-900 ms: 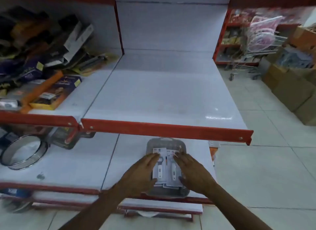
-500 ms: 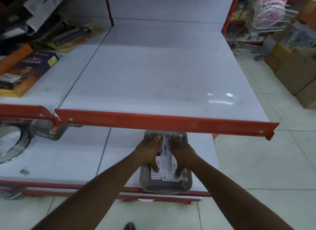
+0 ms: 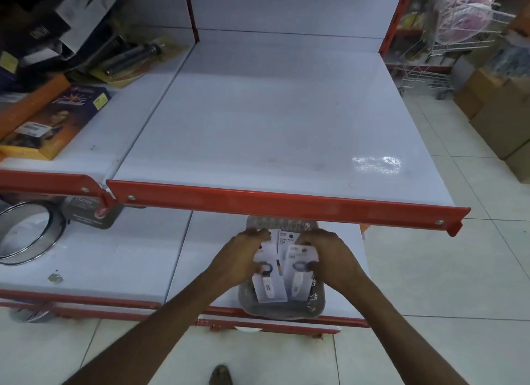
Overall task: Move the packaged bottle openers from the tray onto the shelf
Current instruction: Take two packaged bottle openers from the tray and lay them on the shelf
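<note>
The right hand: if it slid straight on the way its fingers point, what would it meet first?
Probably the far rim of the grey tray, just beyond the right hand, beneath the red shelf edge. Depth is unclear.

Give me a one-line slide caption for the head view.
Both hands, left and right, grip packaged bottle openers in a grey tray below the white shelf.

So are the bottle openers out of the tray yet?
No. The packaged bottle openers still lie in the grey tray, both hands gripping them: left hand, right hand.
</note>
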A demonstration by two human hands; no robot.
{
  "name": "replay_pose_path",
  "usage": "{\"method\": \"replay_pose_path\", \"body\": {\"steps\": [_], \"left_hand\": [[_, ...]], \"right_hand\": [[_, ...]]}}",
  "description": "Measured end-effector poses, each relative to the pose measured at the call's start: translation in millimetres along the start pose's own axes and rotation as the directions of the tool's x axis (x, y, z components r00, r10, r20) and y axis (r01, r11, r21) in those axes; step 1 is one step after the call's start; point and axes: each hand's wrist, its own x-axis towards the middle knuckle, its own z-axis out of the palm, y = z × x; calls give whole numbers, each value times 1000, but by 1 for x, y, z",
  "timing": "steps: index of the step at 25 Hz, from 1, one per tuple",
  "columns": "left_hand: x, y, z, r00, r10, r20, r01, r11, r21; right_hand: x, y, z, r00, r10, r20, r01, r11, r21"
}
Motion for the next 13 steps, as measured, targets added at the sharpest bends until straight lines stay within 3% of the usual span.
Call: {"method": "replay_pose_path", "body": {"steps": [2,4,8,11,13], "left_hand": [[-40,14,-16,997,26,-76,-32,996,-80],[-74,32,-44,975,48,-215,-76,989,-124],[-115,71,-128,853,1,-522,-235,893,-383],[-110,92,-180,785,-17,-619,-392,760,-518],[-90,99,-210,721,-35,-692,-441,748,-497]], "right_hand": [[-31,-21,-21,1000,9,-1,-8,993,122],[-60,-48,-51,995,-13,-97,30,982,186],[-88,-98,-132,914,-6,-406,176,906,384],[-72,-117,-184,862,-14,-507,317,795,517],[-46,-123,-212,841,-30,-540,364,770,524]]}}
